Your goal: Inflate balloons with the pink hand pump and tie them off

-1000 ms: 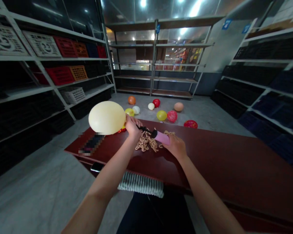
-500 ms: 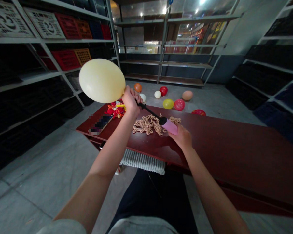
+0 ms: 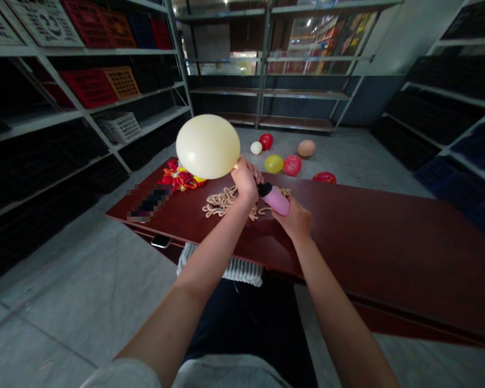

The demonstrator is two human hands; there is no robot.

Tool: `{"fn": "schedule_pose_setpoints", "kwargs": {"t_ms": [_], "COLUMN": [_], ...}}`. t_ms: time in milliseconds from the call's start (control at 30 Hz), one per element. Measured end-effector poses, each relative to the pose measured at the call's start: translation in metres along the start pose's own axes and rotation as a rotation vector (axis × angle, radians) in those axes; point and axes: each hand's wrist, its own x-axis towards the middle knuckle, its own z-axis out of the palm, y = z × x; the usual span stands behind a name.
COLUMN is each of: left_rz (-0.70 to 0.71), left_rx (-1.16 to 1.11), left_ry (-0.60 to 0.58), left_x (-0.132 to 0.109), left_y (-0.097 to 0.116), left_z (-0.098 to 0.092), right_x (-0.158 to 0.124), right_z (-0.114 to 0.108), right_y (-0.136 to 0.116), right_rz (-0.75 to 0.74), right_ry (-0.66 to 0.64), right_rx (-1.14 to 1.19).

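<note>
Gripping a pale cream balloon (image 3: 208, 146) by its neck, the person's left hand (image 3: 246, 180) is curled into a tight fist just under the balloon, which floats at about eleven o'clock from the hands, above a dark red table (image 3: 388, 242), with twelve o'clock straight ahead of the person. The right hand (image 3: 293, 218) wraps around the lower end of a pink hand pump (image 3: 274, 199), its fingers closed on the barrel. The pump's black tip (image 3: 264, 188) points toward the left fist, and the fingers hide exactly where it meets the balloon.

Below the hands, a heap of limp tan balloons (image 3: 226, 202) lies on the table, touching a few loops of the same kind near the pump. Further out at ten o'clock sits a bunch of limp red and orange balloons (image 3: 178, 177), and at nine o'clock there's a blurred-out rectangle (image 3: 149, 203). A phone (image 3: 160, 241) rests on a ledge below the table edge.

Out on the concrete floor at one o'clock lie inflated balloons: a white one (image 3: 256, 147), a red one (image 3: 265, 141), a peach one (image 3: 306, 148), a yellow one (image 3: 274, 164) and a speckled pink one (image 3: 292, 165). Metal shelves (image 3: 267, 59) stand beyond them, and red and orange crates (image 3: 89, 89) fill the shelving at ten o'clock.
</note>
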Motion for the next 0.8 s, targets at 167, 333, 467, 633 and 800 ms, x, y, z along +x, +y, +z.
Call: {"fn": "schedule_pose_setpoints", "kwargs": {"t_ms": [167, 333, 467, 633, 800], "left_rz": [-0.024, 0.05, 0.123, 0.187, 0.201], "left_rx": [-0.006, 0.011, 0.019, 0.076, 0.091], "left_ry": [0.045, 0.091, 0.028, 0.002, 0.013], "left_x": [0.0, -0.005, -0.006, -0.003, -0.001], "left_y": [-0.002, 0.006, 0.014, 0.035, 0.067], "left_z": [-0.004, -0.01, -0.018, -0.021, -0.015], "right_x": [0.003, 0.004, 0.005, 0.005, 0.003], "right_z": [0.0, 0.005, 0.009, 0.011, 0.009], "right_y": [0.001, 0.001, 0.0, 0.002, 0.001], "right_rz": [0.01, -0.022, -0.061, -0.099, -0.108], "right_ry": [-0.003, -0.028, -0.056, -0.067, -0.076], "right_rx": [0.049, 0.115, 0.186, 0.252, 0.274]}}
